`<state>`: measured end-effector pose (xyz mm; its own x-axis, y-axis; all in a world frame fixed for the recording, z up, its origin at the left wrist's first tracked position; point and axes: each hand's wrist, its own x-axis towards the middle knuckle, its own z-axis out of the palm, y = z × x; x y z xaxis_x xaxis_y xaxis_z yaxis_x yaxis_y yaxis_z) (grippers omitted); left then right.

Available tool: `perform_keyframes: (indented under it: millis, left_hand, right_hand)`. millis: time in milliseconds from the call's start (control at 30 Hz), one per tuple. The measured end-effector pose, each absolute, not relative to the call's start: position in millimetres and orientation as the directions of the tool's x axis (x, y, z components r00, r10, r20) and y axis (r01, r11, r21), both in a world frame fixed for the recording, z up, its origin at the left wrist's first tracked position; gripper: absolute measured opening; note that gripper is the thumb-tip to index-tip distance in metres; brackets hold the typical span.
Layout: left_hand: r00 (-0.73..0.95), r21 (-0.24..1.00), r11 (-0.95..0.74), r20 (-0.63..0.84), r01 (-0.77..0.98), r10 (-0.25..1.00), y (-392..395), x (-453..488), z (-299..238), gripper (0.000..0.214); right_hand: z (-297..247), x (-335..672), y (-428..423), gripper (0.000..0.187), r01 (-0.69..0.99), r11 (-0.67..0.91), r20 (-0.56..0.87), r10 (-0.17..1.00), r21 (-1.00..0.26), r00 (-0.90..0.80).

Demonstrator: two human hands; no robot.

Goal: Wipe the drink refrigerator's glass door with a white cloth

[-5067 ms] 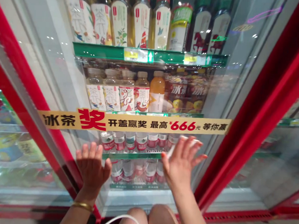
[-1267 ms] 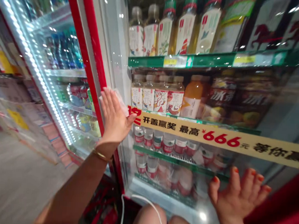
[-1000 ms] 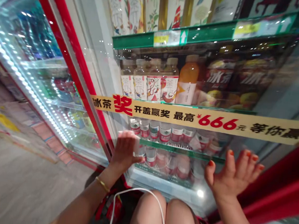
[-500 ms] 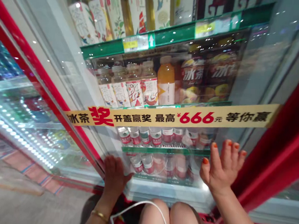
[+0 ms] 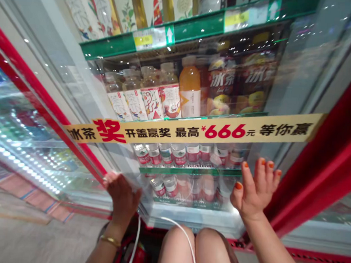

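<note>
Cooler door (image 5: 280, 94) shut, progress unclear.
Right hand (image 5: 253, 192) spread released by lower right edge; left hand (image 5: 122, 195), lower left edge, had indistinct grip.

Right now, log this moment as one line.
left hand: by red frame | right hand: spread open before glass door | yellow strip: across door, above both hands

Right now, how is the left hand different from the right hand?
The left hand is by the red door frame; the right hand is up in front of the glass door. The left hand has a gold bracelet at its wrist; the right hand shows none. The right hand's orange nails show clearly; the left hand's are too blurry. Both hands show their backs.
</note>
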<state>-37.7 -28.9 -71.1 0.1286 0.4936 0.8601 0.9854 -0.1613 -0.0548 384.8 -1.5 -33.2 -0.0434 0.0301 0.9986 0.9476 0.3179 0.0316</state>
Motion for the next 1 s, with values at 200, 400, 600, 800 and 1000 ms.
perform_keyframes:
  millis: [200,400,600,800,1000]
  left_hand:
    - [0.36,-0.243,-0.271,0.729,0.931,0.582,-22.8,-9.9,-83.7,0.102]
    - [0.499,-0.359,-0.35,0.685,0.865,0.53,-37.6,-44.7,-92.9,0.051]
    - [0.34,-0.211,-0.279,0.737,0.937,0.584,-21.4,-15.8,-67.2,0.077]
    - [0.632,-0.426,-0.482,0.635,0.766,0.443,-31.9,-20.4,-70.1,0.05]
    - [-0.024,0.039,-0.025,0.902,0.999,0.432,-20.8,-6.1,42.6,0.093]
  right_hand:
    - [-38.2,387.4,-0.4,0.068,0.945,0.327,0.999,0.04,0.007,-0.021]
    - [-41.5,387.6,1.7,0.068,0.948,0.317,0.998,0.055,-0.005,-0.013]
    - [-41.7,389.3,1.4,0.067,0.947,0.321,0.999,0.033,-0.007,-0.003]
    - [-36.9,388.8,2.4,0.067,0.944,0.326,0.999,0.004,0.049,-0.053]
    - [-35.5,386.2,0.2,0.07,0.943,0.332,1.0,0.023,-0.001,-0.007]
